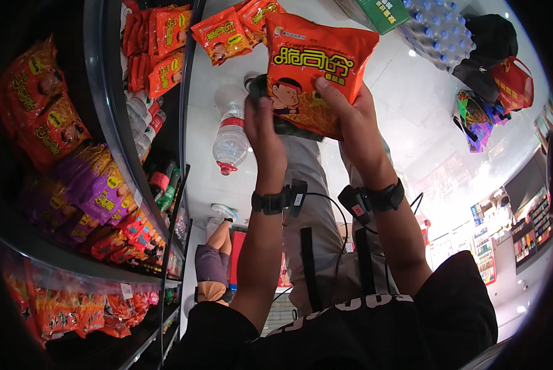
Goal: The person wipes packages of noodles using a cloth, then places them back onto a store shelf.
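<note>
An orange-red bag of crispy noodle snack (308,69) is held up before me, its printed front facing the camera. My right hand (359,120) grips its lower right side, the thumb across the front. My left hand (265,134) is raised at the bag's lower left edge, its fingers partly hidden; whether it grips the bag cannot be told. More orange snack bags (223,37) lie beyond on the floor. A large clear plastic bottle with a red cap (230,143) lies left of my left hand.
Shelves at left hold orange bags (61,125), purple bags (105,194) and soda bottles (161,180). At upper right are a green carton (385,14), shrink-wrapped water bottles (436,32) and a red bag (512,85). Another person in shorts (211,263) stands farther off. Cables hang between my wrists.
</note>
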{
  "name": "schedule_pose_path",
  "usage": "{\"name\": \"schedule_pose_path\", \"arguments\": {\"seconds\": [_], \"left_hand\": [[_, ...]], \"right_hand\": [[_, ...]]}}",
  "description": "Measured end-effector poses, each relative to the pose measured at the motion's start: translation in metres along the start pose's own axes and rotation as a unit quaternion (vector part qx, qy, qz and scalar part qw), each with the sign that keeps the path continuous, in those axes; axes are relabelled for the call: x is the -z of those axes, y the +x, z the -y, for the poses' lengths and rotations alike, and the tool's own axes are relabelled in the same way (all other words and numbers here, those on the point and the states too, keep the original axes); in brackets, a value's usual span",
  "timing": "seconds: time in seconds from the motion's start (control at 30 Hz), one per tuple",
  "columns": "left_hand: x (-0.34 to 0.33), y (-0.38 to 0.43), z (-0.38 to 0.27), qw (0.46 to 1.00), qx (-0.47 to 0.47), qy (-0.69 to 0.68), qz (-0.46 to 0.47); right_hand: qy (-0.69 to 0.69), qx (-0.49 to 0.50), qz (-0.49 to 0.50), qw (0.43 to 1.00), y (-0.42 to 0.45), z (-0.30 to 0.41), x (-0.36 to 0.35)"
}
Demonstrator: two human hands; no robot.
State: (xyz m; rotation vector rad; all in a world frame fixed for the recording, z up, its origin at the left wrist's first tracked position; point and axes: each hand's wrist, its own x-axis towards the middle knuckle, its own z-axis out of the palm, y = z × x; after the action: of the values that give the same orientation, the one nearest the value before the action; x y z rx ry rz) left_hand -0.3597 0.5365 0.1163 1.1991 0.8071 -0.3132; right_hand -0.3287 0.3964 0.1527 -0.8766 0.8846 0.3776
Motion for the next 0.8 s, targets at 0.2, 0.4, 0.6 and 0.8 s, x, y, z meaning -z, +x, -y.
{"name": "schedule_pose_path", "arguments": {"seconds": [0.2,0.4,0.6,0.8], "left_hand": [[-0.014,-0.020,-0.037,0.968,-0.228,-0.002,-0.108],[-0.022,-0.042,-0.045,0.984,-0.092,0.068,0.134],[-0.002,-0.016,-0.035,0.993,-0.117,-0.025,0.007],[0.039,-0.023,-0.066,0.931,0.065,-0.360,0.005]], "right_hand": [[-0.059,0.077,-0.002,0.995,0.004,-0.004,-0.004],[-0.013,0.075,0.022,0.997,-0.005,-0.009,-0.019],[0.076,0.092,-0.007,0.993,-0.020,-0.005,-0.030],[0.251,-0.077,0.122,0.957,-0.007,0.012,-0.006]]}}
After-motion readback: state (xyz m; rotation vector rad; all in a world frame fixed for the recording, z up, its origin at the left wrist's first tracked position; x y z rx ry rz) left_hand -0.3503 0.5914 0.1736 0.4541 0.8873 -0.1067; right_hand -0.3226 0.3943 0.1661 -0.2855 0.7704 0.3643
